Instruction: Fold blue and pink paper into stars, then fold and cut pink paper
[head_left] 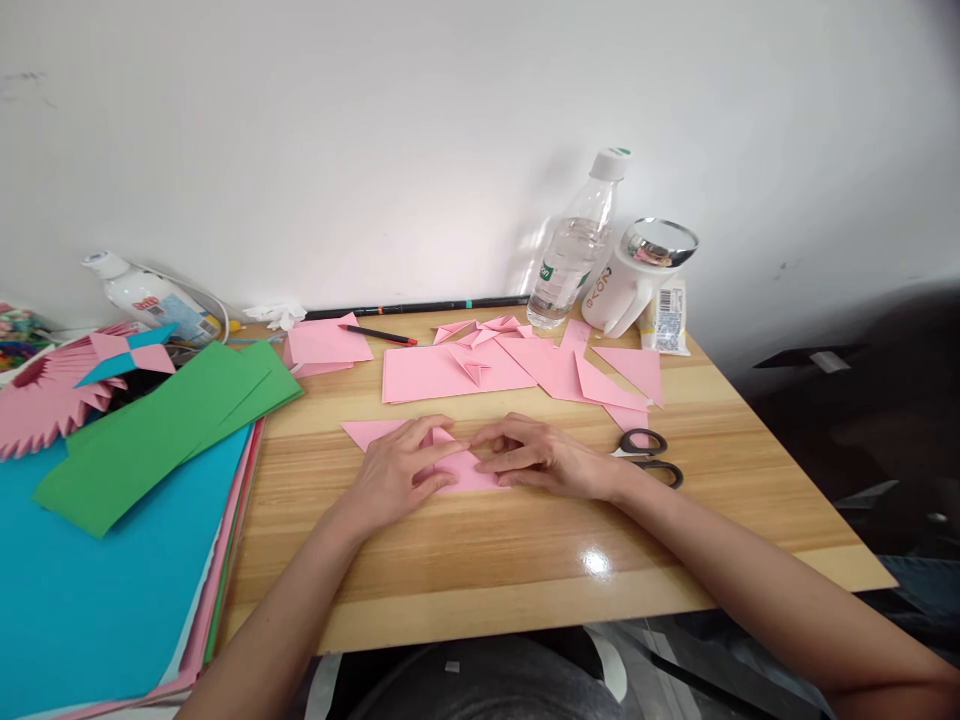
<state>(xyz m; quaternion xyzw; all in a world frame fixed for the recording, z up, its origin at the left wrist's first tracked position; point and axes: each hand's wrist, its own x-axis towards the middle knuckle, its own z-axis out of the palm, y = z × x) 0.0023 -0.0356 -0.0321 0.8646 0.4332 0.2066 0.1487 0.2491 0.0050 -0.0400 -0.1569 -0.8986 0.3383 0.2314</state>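
Note:
A folded sheet of pink paper [461,468] lies on the wooden table between my two hands. My left hand [397,470] holds its left part, the forefinger reaching across a fold and the thumb near the lower edge. On the right part of the sheet, my right hand [529,455] grips with bent fingers and the thumb close to the lower edge. The fingertips of both hands nearly meet at the middle. A pointed corner of the sheet sticks out left of my left hand. My palms hide some of the folds.
Behind my hands lie pink paper strips [420,375], folded pink pieces [491,330] and a dark pencil [382,335]. Scissors [652,460] rest by my right forearm. A water bottle [570,260] and white mug [634,285] stand near the wall. Green sheets [165,430] cover blue paper [97,590] at left.

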